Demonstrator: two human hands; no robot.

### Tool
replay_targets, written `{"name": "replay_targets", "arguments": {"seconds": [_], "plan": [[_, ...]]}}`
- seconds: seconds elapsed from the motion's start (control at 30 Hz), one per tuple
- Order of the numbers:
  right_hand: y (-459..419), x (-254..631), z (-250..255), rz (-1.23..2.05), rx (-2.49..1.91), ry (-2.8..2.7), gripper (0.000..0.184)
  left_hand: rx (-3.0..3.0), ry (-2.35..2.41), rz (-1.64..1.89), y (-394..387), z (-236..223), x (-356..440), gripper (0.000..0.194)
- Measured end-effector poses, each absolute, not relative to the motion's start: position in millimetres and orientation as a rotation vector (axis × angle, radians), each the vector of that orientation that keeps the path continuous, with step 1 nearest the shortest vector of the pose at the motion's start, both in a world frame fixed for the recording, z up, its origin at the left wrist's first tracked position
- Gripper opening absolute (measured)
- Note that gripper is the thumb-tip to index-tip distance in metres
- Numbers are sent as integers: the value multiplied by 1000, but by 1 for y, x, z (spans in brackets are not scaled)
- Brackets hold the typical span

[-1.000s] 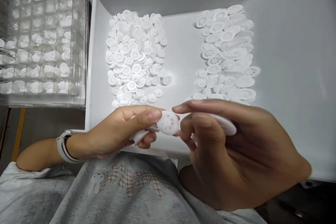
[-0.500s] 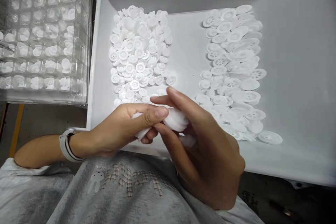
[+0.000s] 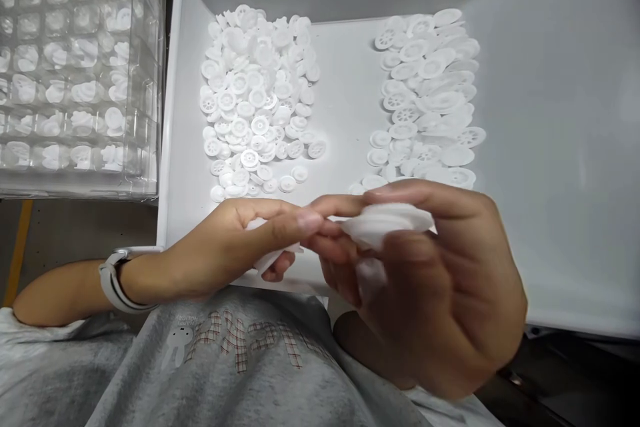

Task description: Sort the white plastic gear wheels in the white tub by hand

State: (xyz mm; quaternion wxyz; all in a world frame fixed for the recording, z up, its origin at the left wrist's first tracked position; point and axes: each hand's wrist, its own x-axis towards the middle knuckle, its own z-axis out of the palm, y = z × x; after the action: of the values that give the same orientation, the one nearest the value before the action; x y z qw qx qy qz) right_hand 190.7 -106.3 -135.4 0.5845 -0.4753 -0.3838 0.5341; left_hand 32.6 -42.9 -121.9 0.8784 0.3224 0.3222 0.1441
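Plastic compartment tray (image 3: pixel 75 183) fills the upper left, see-through and divided into rows of square cells, many of them holding small white parts. Below it, a yellow stripe (image 3: pixel 20 247) runs along the floor. Next comes a pale wristband (image 3: pixel 113 287) on the left wrist, just beside the left wall of a large white bin (image 3: pixel 173 113). The left hand (image 3: pixel 245 247) is curled around white pieces (image 3: pixel 275 259), which show between its thumb and lower fingers; its thumb tip meets the right fingertips, and whether anything is pinched there cannot be told. Beyond that hand, on the bin's floor, lies a heap of small white wheels (image 3: pixel 255 100), many with spokes. Beneath the hands is a grey shirt (image 3: pixel 250 373) with plaid lettering and a rabbit print. Farther right, a second white piece (image 3: pixel 371 275), blurred, sits partly hidden among the lower right fingers. Above it a white disc (image 3: pixel 385 223), seen nearly edge-on, is pinched between the thumb and forefinger of the right hand (image 3: pixel 440 280). Past this hand, well apart from the first heap, larger white wheels (image 3: pixel 430 93) overlap in a long pile.
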Motion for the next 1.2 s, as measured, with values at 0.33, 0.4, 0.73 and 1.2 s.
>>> {"name": "replay_targets", "arguments": {"seconds": [0.33, 0.4, 0.73, 1.2], "plan": [[-82, 229, -152, 1523, -933, -538, 20, 511, 768, 357, -40, -106, 36, 20], [-83, 227, -154, 1437, -931, -503, 25, 524, 765, 357, -39, -106, 36, 21], [-79, 220, -149, 1336, -840, -565, 45, 601, 696, 386, -42, -111, 27, 26], [-83, 217, -154, 1428, -811, -258, 18, 1812, 711, 366, -58, -96, 29, 24]]}}
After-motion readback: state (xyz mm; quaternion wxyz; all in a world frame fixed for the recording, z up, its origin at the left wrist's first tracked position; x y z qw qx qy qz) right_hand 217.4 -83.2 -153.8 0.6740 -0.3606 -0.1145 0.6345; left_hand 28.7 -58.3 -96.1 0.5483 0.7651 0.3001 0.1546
